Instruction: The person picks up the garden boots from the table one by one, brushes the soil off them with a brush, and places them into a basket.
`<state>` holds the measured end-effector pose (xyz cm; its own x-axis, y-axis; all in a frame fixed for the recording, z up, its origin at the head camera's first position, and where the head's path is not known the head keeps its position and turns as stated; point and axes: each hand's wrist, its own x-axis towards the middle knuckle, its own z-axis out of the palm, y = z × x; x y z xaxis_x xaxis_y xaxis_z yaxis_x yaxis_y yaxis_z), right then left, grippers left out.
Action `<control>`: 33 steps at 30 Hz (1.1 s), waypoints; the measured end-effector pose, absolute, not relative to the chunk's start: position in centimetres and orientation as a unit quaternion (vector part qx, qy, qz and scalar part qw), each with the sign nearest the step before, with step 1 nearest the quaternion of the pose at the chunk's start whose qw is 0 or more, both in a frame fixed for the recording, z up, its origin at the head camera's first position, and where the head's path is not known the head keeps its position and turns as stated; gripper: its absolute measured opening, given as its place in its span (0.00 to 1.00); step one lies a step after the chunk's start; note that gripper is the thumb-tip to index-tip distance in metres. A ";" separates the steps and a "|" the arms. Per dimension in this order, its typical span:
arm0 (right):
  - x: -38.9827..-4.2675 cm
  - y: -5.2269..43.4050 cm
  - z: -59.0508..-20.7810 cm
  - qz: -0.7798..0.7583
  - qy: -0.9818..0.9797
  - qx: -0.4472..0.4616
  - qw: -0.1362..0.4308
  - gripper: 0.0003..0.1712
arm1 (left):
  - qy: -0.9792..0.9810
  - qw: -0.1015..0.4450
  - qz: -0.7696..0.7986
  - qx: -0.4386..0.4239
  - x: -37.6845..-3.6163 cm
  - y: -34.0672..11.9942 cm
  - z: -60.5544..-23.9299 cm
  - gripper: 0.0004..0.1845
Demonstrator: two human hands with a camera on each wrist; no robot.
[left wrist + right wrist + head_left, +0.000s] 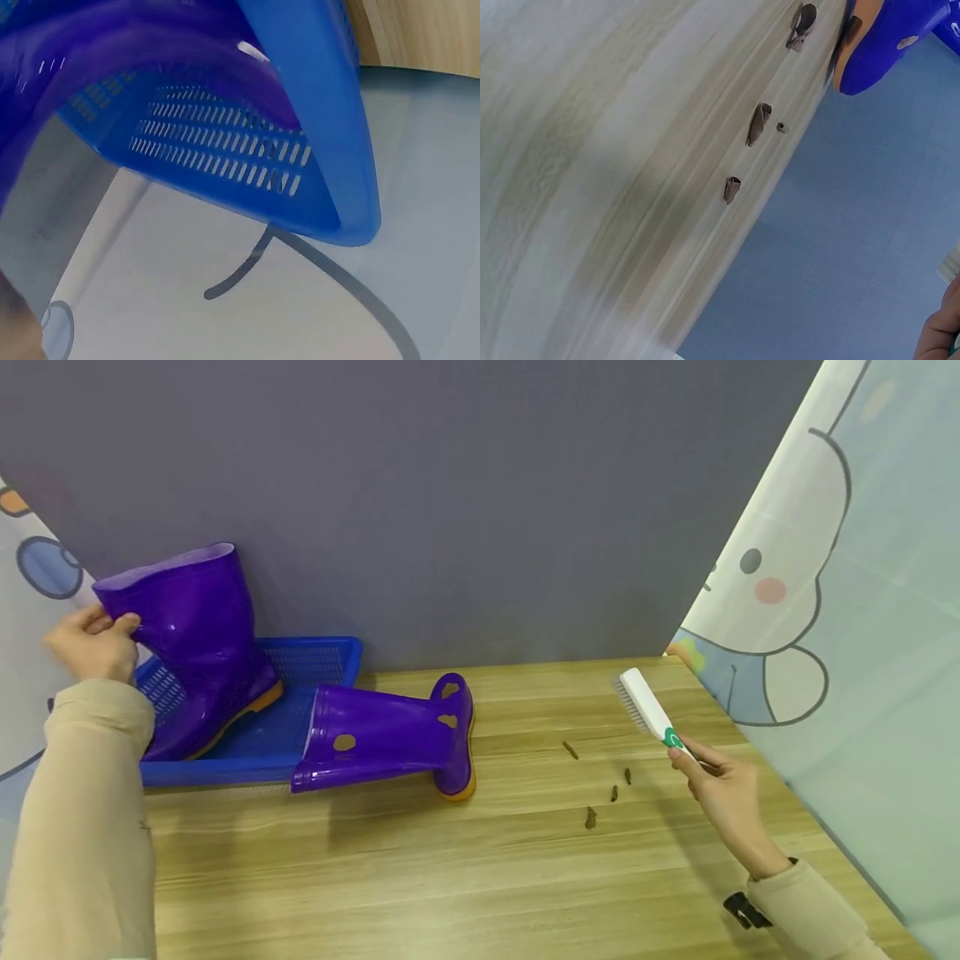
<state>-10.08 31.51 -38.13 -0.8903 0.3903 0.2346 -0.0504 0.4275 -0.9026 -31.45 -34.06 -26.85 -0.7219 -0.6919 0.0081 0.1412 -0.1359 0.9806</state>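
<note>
Boot [198, 618] held, brush [647, 703] raised
The left hand [96, 645] pinches the boot, tilted in the basket [225, 770], near its top; the right hand [723, 789] grips the brush over the counter [375, 877]. A firm pinch should steady the boot best.

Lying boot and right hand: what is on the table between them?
Four small brown scraps lie on the table between the boot and right hand, in the head view.

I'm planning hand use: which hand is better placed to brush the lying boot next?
Probably the right hand: it holds the brush, bristles toward the lying boot, while the left hand pinches the other boot.
</note>
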 end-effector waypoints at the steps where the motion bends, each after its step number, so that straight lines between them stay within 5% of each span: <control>1: -10.1 31.5 -38.2 0.525 -0.818 -0.104 0.211 0.19 | -0.604 0.273 -0.710 0.236 -31.5 -34.1 -27.0 0.20; 10: -10.3 31.2 -38.5 0.526 -0.820 -0.109 0.198 0.16 | -0.629 0.232 -0.701 0.243 -31.3 -34.8 -27.3 0.29; 16: -10.5 31.0 -38.6 0.532 -0.820 -0.101 0.187 0.17 | -0.551 0.237 -0.777 0.192 -31.0 -34.9 -27.3 0.18; 22: -10.6 31.2 -38.9 0.542 -0.814 -0.100 0.183 0.12 | -0.502 0.221 -0.821 0.159 -31.0 -34.4 -27.2 0.30; 33: -10.8 31.2 -39.1 0.544 -0.813 -0.095 0.183 0.11 | -0.565 0.239 -0.772 0.165 -30.9 -34.4 -26.2 0.33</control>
